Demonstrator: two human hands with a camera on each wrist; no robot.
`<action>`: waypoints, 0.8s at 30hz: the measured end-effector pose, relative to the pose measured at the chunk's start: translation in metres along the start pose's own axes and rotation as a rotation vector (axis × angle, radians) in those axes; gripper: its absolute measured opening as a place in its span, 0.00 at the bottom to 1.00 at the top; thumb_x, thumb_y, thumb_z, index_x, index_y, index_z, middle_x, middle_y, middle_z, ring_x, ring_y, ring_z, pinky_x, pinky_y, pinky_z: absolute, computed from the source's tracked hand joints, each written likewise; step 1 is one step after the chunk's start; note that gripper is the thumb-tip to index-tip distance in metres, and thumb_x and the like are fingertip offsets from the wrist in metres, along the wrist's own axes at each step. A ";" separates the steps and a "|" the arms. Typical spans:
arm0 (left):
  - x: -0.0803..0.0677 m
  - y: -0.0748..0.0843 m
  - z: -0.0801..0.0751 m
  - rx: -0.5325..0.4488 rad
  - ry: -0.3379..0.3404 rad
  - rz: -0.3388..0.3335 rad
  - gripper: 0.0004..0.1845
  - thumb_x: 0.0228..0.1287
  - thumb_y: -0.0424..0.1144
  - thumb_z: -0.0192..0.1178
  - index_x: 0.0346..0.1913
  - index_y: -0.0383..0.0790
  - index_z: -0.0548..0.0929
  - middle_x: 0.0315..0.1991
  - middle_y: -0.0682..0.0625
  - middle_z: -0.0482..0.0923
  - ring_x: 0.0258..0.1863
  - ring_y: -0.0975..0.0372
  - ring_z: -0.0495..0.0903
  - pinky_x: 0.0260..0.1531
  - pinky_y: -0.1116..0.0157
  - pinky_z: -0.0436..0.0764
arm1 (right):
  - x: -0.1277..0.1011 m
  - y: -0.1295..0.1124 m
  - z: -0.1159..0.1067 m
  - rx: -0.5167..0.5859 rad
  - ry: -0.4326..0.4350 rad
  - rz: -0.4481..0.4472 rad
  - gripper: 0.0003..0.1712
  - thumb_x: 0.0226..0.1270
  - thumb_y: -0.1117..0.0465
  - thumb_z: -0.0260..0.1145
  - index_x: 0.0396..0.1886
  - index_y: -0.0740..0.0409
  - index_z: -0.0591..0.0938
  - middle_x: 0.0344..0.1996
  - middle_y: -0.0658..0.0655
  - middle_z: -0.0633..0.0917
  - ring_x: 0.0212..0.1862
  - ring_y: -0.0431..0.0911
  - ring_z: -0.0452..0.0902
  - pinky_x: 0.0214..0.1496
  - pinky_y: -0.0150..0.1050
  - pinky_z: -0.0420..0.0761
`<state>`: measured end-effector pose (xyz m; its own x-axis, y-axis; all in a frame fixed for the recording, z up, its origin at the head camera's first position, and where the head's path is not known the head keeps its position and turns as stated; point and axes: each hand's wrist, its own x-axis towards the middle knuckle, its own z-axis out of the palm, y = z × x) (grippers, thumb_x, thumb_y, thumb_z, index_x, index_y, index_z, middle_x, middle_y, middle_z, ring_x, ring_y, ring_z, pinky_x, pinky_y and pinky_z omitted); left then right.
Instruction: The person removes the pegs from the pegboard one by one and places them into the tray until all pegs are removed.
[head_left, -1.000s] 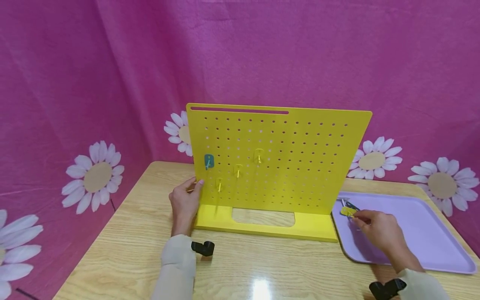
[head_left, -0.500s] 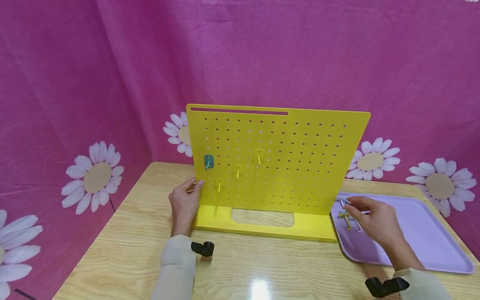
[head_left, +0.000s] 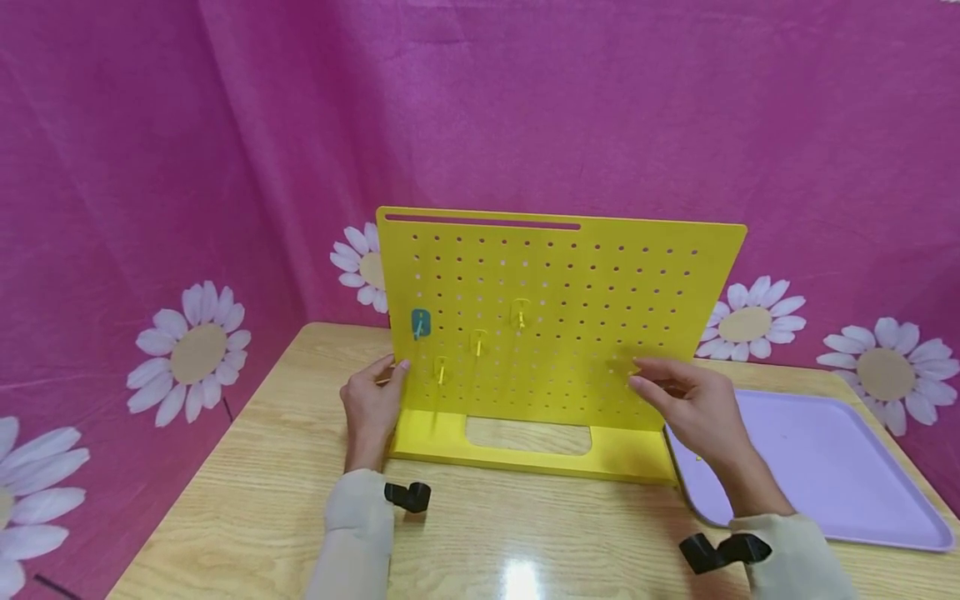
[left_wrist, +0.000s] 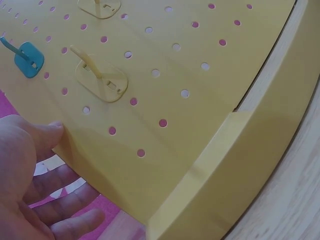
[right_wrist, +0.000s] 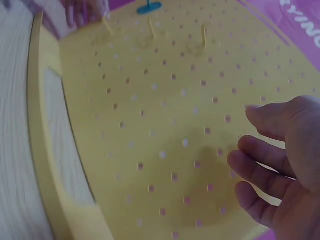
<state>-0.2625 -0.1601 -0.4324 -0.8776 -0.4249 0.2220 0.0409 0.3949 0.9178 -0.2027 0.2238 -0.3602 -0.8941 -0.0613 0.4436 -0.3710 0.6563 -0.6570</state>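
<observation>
A yellow pegboard (head_left: 570, 358) stands upright on its base. In the head view, my left hand (head_left: 372, 408) grips its left edge, thumb on the front face and fingers behind. One teal hook (head_left: 420, 323) and several yellow hooks (head_left: 521, 313) are mounted on its left half. My right hand (head_left: 697, 408) is raised before the board's lower right part. In the right wrist view, the right hand's fingers (right_wrist: 262, 172) are loosely bent and apart from the thumb, with nothing visible between them.
The lilac tray (head_left: 832, 467) lies on the wooden table (head_left: 555, 533) to the right, partly behind my right hand and wrist. A small yellow bit (head_left: 698, 457) shows in it beside the wrist. A pink flowered cloth (head_left: 525, 100) hangs behind.
My right hand let go of a yellow hook in the tray, then moved left and up to the pegboard's lower right. The left hand has stayed at the board's edge.
</observation>
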 end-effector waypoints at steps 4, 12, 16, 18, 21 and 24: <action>0.001 0.001 0.000 0.000 0.000 -0.001 0.19 0.68 0.45 0.66 0.58 0.40 0.85 0.45 0.41 0.86 0.44 0.51 0.85 0.46 0.54 0.83 | 0.009 -0.014 0.010 0.069 -0.031 0.013 0.18 0.70 0.56 0.69 0.52 0.64 0.86 0.43 0.58 0.88 0.41 0.46 0.84 0.40 0.26 0.80; 0.002 0.002 -0.001 0.008 0.014 0.031 0.18 0.68 0.44 0.67 0.56 0.40 0.86 0.42 0.41 0.87 0.41 0.50 0.86 0.46 0.54 0.82 | 0.030 -0.037 0.028 0.140 -0.090 0.001 0.19 0.70 0.54 0.69 0.54 0.61 0.86 0.44 0.57 0.88 0.42 0.49 0.84 0.40 0.31 0.81; 0.001 0.003 -0.002 0.005 0.008 0.027 0.19 0.68 0.44 0.67 0.57 0.39 0.86 0.43 0.40 0.86 0.42 0.51 0.85 0.45 0.54 0.83 | 0.040 -0.045 0.039 0.173 -0.106 -0.034 0.18 0.69 0.56 0.70 0.53 0.60 0.86 0.43 0.55 0.88 0.42 0.48 0.84 0.41 0.34 0.82; 0.001 0.002 -0.002 0.004 0.005 0.027 0.19 0.68 0.44 0.67 0.57 0.38 0.86 0.44 0.40 0.86 0.43 0.51 0.85 0.45 0.53 0.83 | 0.044 -0.049 0.044 0.191 -0.114 -0.048 0.17 0.69 0.56 0.70 0.53 0.60 0.86 0.43 0.55 0.88 0.42 0.47 0.84 0.41 0.36 0.82; 0.000 0.001 -0.002 0.007 0.001 0.026 0.19 0.68 0.44 0.66 0.57 0.39 0.86 0.44 0.40 0.86 0.43 0.51 0.85 0.45 0.53 0.83 | 0.049 -0.055 0.052 0.221 -0.124 -0.061 0.17 0.68 0.57 0.70 0.53 0.61 0.86 0.43 0.55 0.88 0.42 0.47 0.84 0.42 0.40 0.83; 0.000 0.001 -0.002 0.014 0.002 0.023 0.19 0.68 0.44 0.66 0.57 0.39 0.86 0.44 0.40 0.86 0.42 0.51 0.86 0.45 0.53 0.83 | 0.055 -0.060 0.060 0.238 -0.131 -0.059 0.18 0.68 0.57 0.70 0.53 0.60 0.86 0.43 0.54 0.88 0.42 0.47 0.84 0.42 0.42 0.83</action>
<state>-0.2618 -0.1609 -0.4307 -0.8755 -0.4173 0.2436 0.0544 0.4157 0.9079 -0.2442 0.1359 -0.3330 -0.8884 -0.2012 0.4127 -0.4579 0.4550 -0.7638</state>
